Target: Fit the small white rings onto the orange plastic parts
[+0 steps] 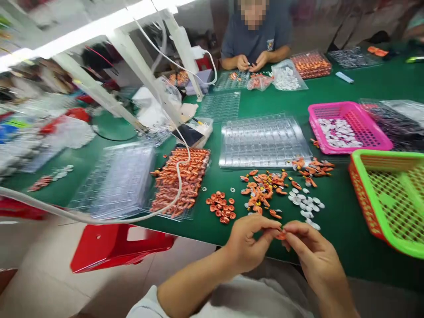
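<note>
Both my hands meet at the table's front edge around a small orange plastic part [281, 236]. My left hand [253, 243] pinches it from the left with thumb and forefinger. From the other side my right hand [314, 251] grips it with its fingertips, which hide much of it. Just beyond lies a loose pile of orange parts with yellow and grey bits [263, 190]. White oval discs [306, 203] are scattered to the right of that pile. Round copper-orange pieces [221, 206] form a small heap to the left.
A clear moulded tray stack [263, 139] lies behind the piles. Left are a tray full of orange parts [180, 183] and more clear trays [122, 181]. A pink basket [380, 139] and green basket [359, 163] stand right. A white cable [109, 219] hangs across; a co-worker [260, 39] sits opposite.
</note>
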Motion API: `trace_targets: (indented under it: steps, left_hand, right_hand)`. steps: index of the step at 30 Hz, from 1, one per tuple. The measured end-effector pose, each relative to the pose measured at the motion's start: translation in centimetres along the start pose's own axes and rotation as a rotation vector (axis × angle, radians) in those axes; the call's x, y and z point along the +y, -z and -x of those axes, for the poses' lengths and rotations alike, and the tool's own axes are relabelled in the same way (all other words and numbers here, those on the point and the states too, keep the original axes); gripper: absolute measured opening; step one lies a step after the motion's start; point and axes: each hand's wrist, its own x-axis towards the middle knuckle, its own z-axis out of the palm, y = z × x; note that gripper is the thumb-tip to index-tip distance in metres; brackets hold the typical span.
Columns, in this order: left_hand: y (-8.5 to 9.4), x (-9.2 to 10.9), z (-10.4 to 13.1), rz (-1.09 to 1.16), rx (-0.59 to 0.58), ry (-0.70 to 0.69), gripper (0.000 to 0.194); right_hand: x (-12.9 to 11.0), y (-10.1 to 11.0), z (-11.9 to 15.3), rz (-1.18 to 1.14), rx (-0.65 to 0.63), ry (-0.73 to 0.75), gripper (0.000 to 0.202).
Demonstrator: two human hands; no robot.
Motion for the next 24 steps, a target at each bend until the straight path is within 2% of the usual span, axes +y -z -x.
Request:
trace_targets:
  steps: [3,5,9,14,19,24]
  left_hand:
    - [0.2,0.0,0.1,0.006,-0.017,0.111,0.014]
    - [0.3,-0.2,0.2,0.016,-0.038,0.181,0.014]
    - [0.2,-0.1,0.1,0.092,-0.095,0.315,0.013]
    - [0.0,0.1,-0.3,0.208,-0.16,0.428,0.013]
    - [-0.3,0.0,-0.4,0.407,-0.195,0.537,0.011]
    - [0.0,-0.1,-0.4,0.459,-0.258,0.565,0.016]
  right_hand:
    - [-0.8,-0.1,0.4,0.196,0.003,0.183,0.01]
    - [-1.3,-0.1,0.5,0.322,-0.011,0.273,0.013]
    - [-2.1,0.3,0.7,0.511,-0.035,0.369,0.015]
    - [-2.6,1.0,0.7,0.53,-0.094,0.444,0.016]
    - [-2.6,1.1,0.6,0.54,-0.077,0.463,0.018]
    - [-2.6,1.3,0.6,0.542,-0.11,0.477,0.02]
